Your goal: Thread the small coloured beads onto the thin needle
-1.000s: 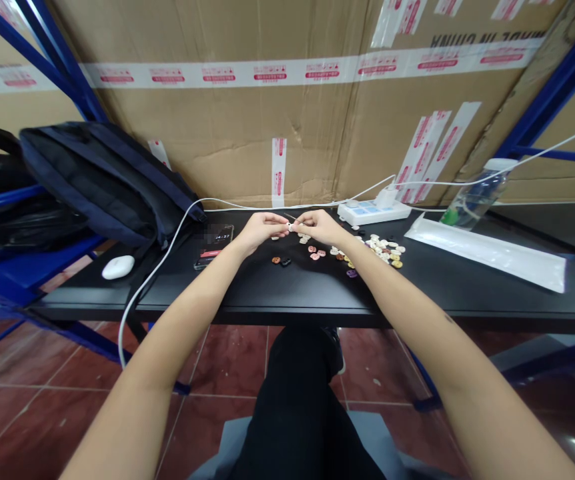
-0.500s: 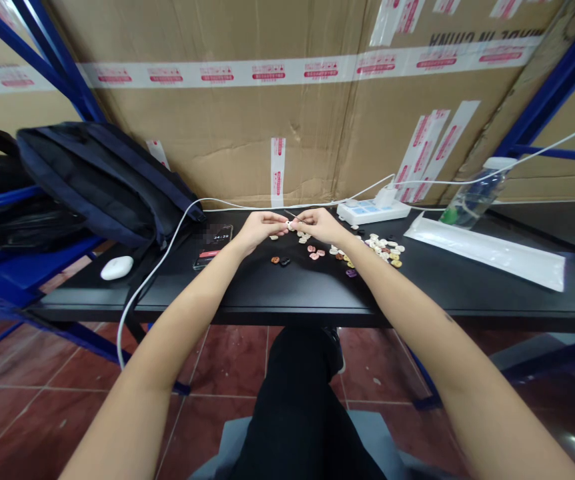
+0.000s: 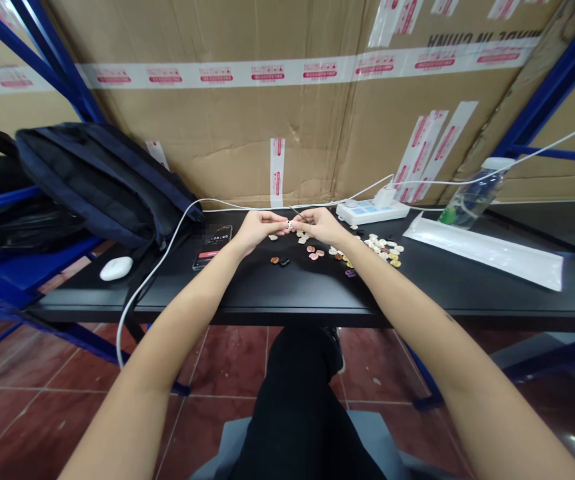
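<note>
Head view, left hand (image 3: 258, 231): clamped by fingertips on small rounded white piece (image 3: 289, 225), over black desktop (image 3: 287, 287).
Right hand (image 3: 320, 227): clamped on same piece, beside thin dark strand (image 3: 298, 214).
Loose multicoloured pieces (image 3: 377, 245): many left on desktop; completion not discernible.

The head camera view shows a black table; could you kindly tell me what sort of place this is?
Probably a storeroom or warehouse corner used as a workspace: a blue frame beside the black table, and large taped cardboard behind it.
</note>
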### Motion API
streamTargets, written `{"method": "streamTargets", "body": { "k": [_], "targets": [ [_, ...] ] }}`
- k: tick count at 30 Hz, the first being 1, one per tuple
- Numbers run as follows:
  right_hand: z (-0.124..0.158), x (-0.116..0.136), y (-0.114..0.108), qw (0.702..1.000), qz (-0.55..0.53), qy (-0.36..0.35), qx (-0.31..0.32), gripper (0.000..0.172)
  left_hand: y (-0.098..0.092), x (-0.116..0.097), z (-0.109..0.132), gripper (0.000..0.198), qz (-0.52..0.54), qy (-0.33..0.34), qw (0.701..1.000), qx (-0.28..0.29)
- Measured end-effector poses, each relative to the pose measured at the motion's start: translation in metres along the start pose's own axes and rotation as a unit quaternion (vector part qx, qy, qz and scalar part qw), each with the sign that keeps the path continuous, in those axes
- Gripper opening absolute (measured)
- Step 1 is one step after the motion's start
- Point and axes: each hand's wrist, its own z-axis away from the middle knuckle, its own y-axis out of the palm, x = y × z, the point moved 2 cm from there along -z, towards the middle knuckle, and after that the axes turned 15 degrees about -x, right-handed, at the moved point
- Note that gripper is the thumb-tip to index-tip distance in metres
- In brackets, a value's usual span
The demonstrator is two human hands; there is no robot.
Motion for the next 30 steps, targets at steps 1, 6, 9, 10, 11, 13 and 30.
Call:
{"method": "streamTargets", "body": {
  "k": [1,6,9,10,11,13,30],
  "targets": [
    [0.0003,0.0004,0.0002,1.000,0.000,0.001,-0.002,0.051,-0.0001,-0.0004,0.0001,0.046,-0.002,0.005,1.000,0.002],
    [0.0017,0.0030,0.0005,1.000,-0.003,0.003,-0.007,0.051,-0.0008,-0.0032,0.0009,0.043,-0.001,0.015,1.000,0.003],
    [0.0018,0.0030,0.0007,1.000,-0.001,-0.005,-0.007,0.050,-0.0010,-0.0039,0.0013,0.040,-0.005,0.018,1.000,0.008],
    [0.0018,0.0028,0.0008,1.000,-0.001,-0.009,-0.008,0.050,-0.0009,-0.0038,0.0013,0.040,-0.006,0.018,1.000,0.010],
    [0.0017,0.0026,0.0009,1.000,-0.002,-0.011,-0.010,0.050,-0.0009,-0.0037,0.0013,0.040,-0.007,0.019,1.000,0.012],
    [0.0018,0.0022,0.0011,1.000,-0.005,-0.014,-0.014,0.050,-0.0010,-0.0034,0.0011,0.040,-0.007,0.023,1.000,0.010],
    [0.0018,0.0038,0.0044,0.999,-0.029,0.014,-0.037,0.051,0.0040,-0.0007,0.0017,0.045,0.014,0.037,0.999,-0.017]
  ]
}}
